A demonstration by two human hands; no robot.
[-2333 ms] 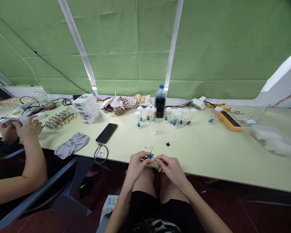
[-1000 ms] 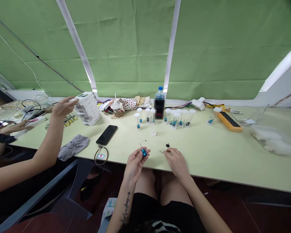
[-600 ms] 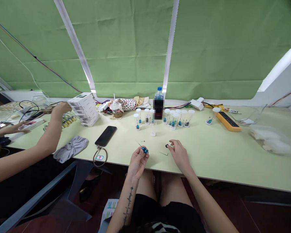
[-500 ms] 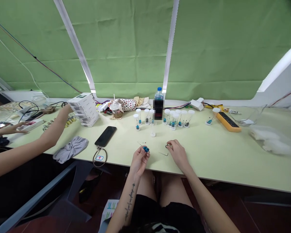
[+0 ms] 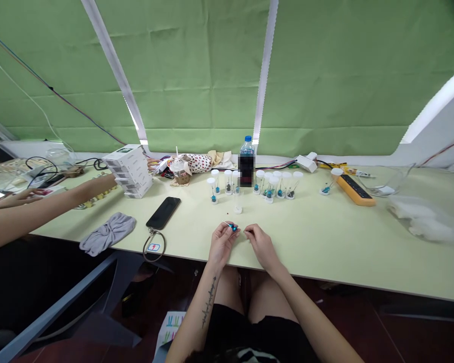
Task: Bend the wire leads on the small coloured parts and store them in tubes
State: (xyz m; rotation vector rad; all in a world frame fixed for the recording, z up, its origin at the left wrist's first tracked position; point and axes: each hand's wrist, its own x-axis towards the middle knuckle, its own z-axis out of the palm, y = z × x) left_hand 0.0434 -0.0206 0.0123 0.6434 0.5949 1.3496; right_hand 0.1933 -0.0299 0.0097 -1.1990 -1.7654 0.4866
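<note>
Near the table's front edge, my left hand (image 5: 221, 244) pinches a small shiny blue metal part (image 5: 233, 228). A thin rod (image 5: 226, 223) sticks out from it toward the upper left. Just to the right, my right hand (image 5: 263, 247) has its fingertips pressed together close to the blue part. Whatever those fingertips hold is too small to make out. Beyond my hands stands a clear tube with a white base (image 5: 238, 204). Several more clear tubes with white caps (image 5: 273, 180) stand behind it, with small blue or dark parts inside.
A phone (image 5: 163, 213) with a ring strap (image 5: 154, 246) and a grey cloth (image 5: 108, 234) lie to the left. A bottle (image 5: 247, 164) stands at the back. An orange power strip (image 5: 355, 190) and a plastic bag (image 5: 423, 217) are right. Another person's arm (image 5: 60, 199) reaches behind stacked white boxes (image 5: 130, 171).
My right hand has moved left, close to my left hand. The L-shaped key no longer shows on the table. The blue part has turned. The other person's arm reaches further behind the boxes.
</note>
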